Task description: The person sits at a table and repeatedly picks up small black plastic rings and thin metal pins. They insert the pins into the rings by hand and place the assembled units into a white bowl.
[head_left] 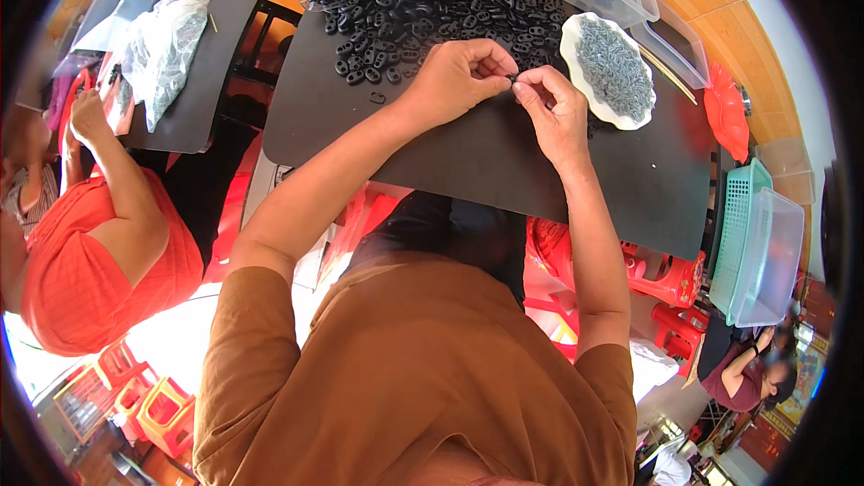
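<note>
Both hands meet over the black mat [486, 157]: the left hand [459, 76] and right hand [551, 103] pinch one small black ring [512, 78] between their fingertips, just in front of the heap of black rings [405, 0]. Right of the heap sits a white dish [573, 36] of grey pieces [614, 67].

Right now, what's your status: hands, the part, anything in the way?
Left hand and right hand pinch one small black part between fingertips. Pile of black parts behind, white dish of grey pieces right. Nothing in the way.
</note>
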{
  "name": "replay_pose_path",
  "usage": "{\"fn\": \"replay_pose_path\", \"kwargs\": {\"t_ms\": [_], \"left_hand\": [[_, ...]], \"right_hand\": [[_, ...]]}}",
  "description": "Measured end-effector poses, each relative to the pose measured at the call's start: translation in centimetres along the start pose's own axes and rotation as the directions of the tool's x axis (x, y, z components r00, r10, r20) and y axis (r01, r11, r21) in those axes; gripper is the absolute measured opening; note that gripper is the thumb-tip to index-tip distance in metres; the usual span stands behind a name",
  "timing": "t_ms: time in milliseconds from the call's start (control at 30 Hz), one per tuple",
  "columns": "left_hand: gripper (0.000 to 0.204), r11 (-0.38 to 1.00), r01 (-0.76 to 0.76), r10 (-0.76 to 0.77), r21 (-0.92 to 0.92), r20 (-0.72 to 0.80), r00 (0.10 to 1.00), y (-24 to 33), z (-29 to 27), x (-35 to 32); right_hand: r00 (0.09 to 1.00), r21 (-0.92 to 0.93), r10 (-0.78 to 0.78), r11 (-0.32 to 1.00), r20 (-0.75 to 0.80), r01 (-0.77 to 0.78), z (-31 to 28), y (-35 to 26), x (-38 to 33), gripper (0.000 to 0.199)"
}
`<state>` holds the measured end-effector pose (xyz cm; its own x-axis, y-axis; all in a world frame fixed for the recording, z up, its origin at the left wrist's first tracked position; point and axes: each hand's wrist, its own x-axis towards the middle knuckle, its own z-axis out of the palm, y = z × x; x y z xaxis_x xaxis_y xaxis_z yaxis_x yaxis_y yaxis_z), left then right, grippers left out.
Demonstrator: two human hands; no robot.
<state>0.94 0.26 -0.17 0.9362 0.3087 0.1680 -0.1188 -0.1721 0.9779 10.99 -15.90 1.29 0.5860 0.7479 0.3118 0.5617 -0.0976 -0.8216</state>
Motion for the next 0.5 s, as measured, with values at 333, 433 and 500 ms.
{"fn": "replay_pose_path", "kwargs": {"t_ms": [333, 433, 500], "left_hand": [[0.017, 0.970, -0.132, 0.136, 0.203, -0.006, 0.991, 1.6, -0.2, -0.9], [0.015, 0.982, -0.131, 0.134, 0.137, -0.017, 0.991, 1.3, -0.3, -1.3], [0.013, 0.974, -0.127, 0.128, 0.186, 0.006, 0.992, 1.6, -0.3, -1.7]], "right_hand": [[1.000, 0.028, 0.017, 0.999, -0.001, -0.017, 0.2, -0.5, 0.0, 0.008], [0.999, 0.081, 0.027, 0.996, 0.031, -0.029, 0.3, -0.4, 0.1, 0.013], [0.996, 0.114, 0.052, 0.992, 0.071, -0.060, 0.3, 0.8, -0.1, 0.015]]}}
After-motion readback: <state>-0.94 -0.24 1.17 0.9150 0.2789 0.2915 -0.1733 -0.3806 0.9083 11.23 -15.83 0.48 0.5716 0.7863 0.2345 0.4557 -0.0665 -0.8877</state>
